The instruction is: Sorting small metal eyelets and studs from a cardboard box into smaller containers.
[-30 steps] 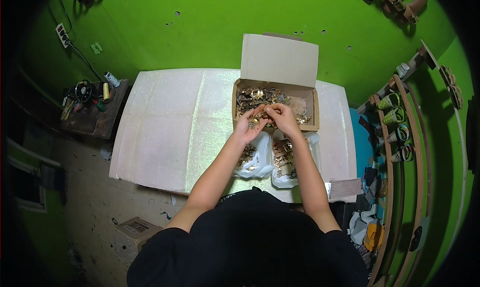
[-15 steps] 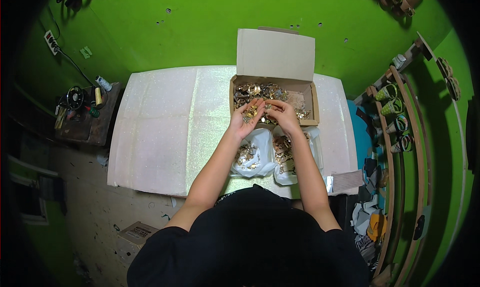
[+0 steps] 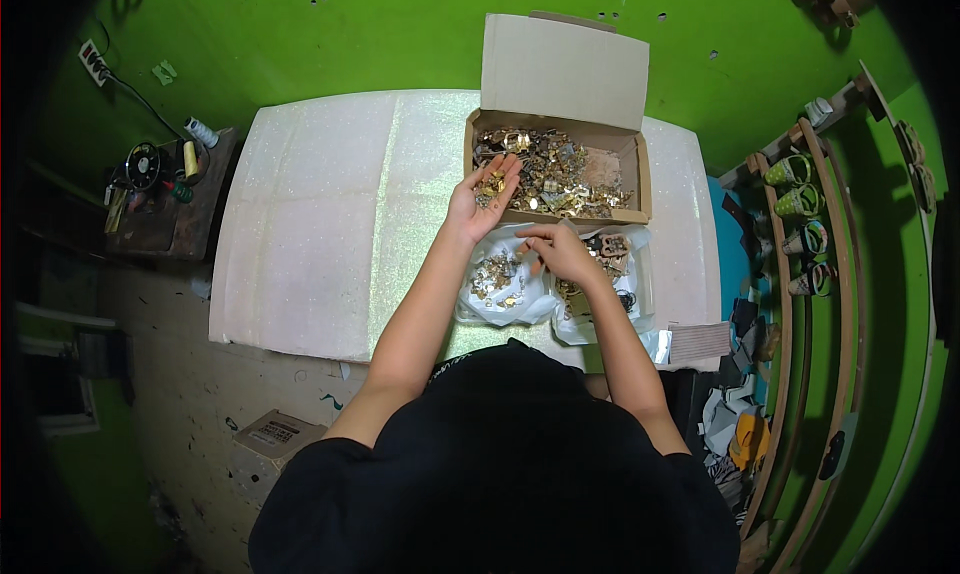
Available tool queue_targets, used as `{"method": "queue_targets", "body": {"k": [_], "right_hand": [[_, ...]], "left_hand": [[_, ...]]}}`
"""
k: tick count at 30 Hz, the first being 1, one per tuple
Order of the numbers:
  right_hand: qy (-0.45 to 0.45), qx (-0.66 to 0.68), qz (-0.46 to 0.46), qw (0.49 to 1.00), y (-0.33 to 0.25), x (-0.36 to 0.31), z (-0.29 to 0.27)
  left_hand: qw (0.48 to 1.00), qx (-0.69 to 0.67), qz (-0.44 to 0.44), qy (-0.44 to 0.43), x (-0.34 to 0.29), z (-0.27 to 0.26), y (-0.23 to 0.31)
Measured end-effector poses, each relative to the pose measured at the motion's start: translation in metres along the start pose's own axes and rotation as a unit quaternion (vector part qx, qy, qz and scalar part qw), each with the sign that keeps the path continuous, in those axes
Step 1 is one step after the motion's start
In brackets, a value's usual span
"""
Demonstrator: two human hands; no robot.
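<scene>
My left hand (image 3: 482,200) is palm up at the near left corner of an open cardboard box (image 3: 642,179). Cupped in it lies a small heap of gold-coloured metal fittings (image 3: 491,185). The box holds a thick pile of similar gold and silver fittings (image 3: 545,174). My right hand (image 3: 563,253) hovers palm down between two plastic-lined containers, its thumb and index finger close together; anything pinched there is too small to make out. Scattered metal pieces (image 3: 497,279) lie in the left container (image 3: 470,309). The right container (image 3: 640,299), partly hidden by my right hand and forearm, holds darker and pinkish pieces (image 3: 612,246).
All this stands on a pale, glittery table covering (image 3: 310,224). A striped grey piece (image 3: 698,343) lies at its right front corner. To the left, a small dark stand (image 3: 165,234) carries thread spools (image 3: 200,131). A wooden rack with green sandals (image 3: 795,184) rises on the right.
My right hand has drawn back from beside my left palm to above the two containers. The left hand stays by the box with its fittings. The view has tipped slightly downward.
</scene>
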State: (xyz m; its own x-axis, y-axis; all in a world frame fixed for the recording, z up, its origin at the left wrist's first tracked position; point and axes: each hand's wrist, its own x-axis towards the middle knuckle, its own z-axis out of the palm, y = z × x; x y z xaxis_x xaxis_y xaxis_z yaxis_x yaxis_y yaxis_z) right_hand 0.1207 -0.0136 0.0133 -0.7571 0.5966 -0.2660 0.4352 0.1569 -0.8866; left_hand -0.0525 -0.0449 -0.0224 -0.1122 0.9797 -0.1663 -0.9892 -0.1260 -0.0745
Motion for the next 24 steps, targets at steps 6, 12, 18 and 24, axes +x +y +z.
{"method": "queue_targets", "body": {"k": [6, 12, 18, 24], "right_hand": [[0.040, -0.025, -0.027, 0.999, -0.012, 0.010, -0.015], [0.164, -0.144, -0.217, 0.951, -0.038, 0.042, -0.029], [0.183, -0.255, -0.244, 0.918, -0.046, 0.062, -0.025], [0.238, -0.212, -0.217, 0.923, -0.048, 0.071, -0.020]], "left_hand": [[1.000, -0.002, 0.001, -0.001, 0.000, 0.001, -0.002], [0.998, 0.036, -0.022, -0.039, 0.009, -0.003, -0.005], [0.999, 0.045, -0.004, 0.004, 0.021, -0.006, -0.006], [0.998, 0.064, -0.011, 0.023, 0.022, 0.000, 0.001]]}}
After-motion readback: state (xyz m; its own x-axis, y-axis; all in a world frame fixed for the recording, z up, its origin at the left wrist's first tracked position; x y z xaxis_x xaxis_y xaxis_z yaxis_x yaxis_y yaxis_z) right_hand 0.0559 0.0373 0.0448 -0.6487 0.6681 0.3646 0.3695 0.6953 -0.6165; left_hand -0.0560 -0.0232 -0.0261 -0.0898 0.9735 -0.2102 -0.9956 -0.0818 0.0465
